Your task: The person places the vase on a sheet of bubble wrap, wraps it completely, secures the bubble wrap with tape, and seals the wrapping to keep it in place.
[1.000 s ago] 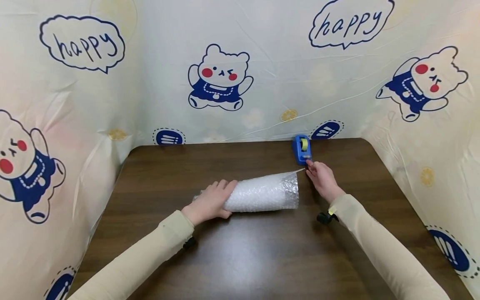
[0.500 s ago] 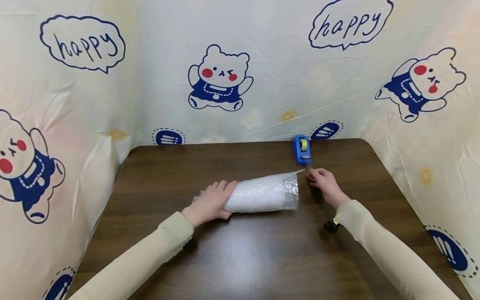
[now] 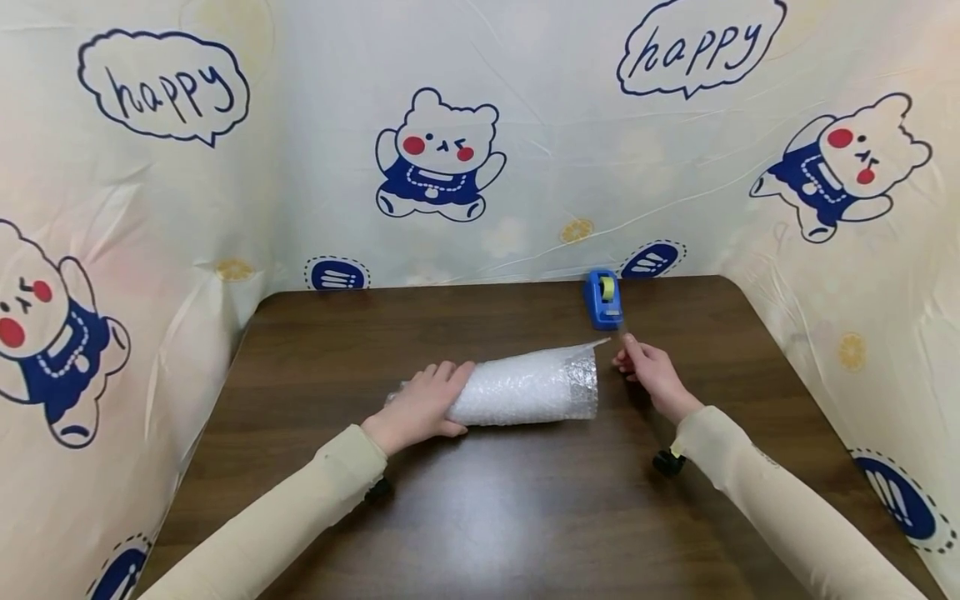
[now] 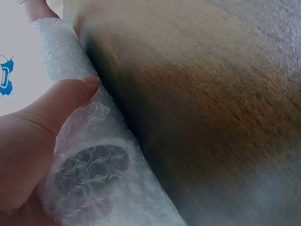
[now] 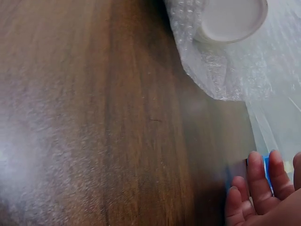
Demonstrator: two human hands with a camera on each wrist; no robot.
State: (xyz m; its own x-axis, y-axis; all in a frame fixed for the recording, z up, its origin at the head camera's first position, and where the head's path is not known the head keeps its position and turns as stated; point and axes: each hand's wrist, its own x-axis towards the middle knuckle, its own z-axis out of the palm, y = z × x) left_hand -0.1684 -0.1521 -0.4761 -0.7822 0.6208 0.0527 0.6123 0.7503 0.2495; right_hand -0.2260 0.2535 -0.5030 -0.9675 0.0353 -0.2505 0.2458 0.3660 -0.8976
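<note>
A roll of bubble wrap [image 3: 525, 387] lies across the table around some object. My left hand [image 3: 423, 400] grips its left end, with the thumb [image 4: 70, 96] pressing on the wrap in the left wrist view. In the right wrist view, a white round end [image 5: 233, 19] shows inside the wrap's open end. My right hand [image 3: 651, 373] is just right of the roll and pinches the end of a clear tape strip [image 3: 621, 328]. That strip runs back to a blue tape dispenser [image 3: 597, 307] with a yellow-green core. The pinching fingertips are partly hidden in the right wrist view.
The brown wooden table [image 3: 337, 333] has its far edge against a printed cloth backdrop [image 3: 315, 167]. Cloth also closes off both sides. A loose corner of bubble wrap [image 3: 600, 342] sticks out from the roll towards the dispenser.
My right hand has drawn back from the dispenser towards me, and a short length of tape now spans the gap. My left hand and the roll have stayed put.
</note>
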